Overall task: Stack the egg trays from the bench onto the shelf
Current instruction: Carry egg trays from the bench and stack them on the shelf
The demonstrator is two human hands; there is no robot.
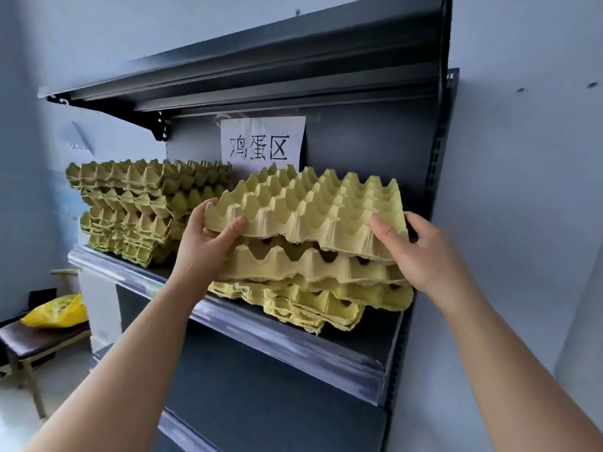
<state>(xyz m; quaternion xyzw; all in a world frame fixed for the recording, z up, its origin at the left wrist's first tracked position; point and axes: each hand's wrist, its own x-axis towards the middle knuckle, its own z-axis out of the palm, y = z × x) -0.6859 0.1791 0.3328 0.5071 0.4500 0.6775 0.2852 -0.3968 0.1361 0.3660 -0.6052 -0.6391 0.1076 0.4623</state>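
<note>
A person's 2 hands lower a yellow pulp egg tray onto the right-hand stack on the dark metal shelf, beneath a handwritten paper sign. The left hand has its grip clenched on the tray's near-left corner, thumb on top; the right hand grasps the near-right edge the same way. The tray sits tilted, its far side raised, its near edge resting on or just above the tray below; which one is hard to tell. A taller pile of trays stands well to the left on the same shelf. The placing step appears to be nearly done. Next, the tray likely needs levelling so its cups nest into those below before both hands let go. A tabletop with a yellow bag shows at lower left.
</note>
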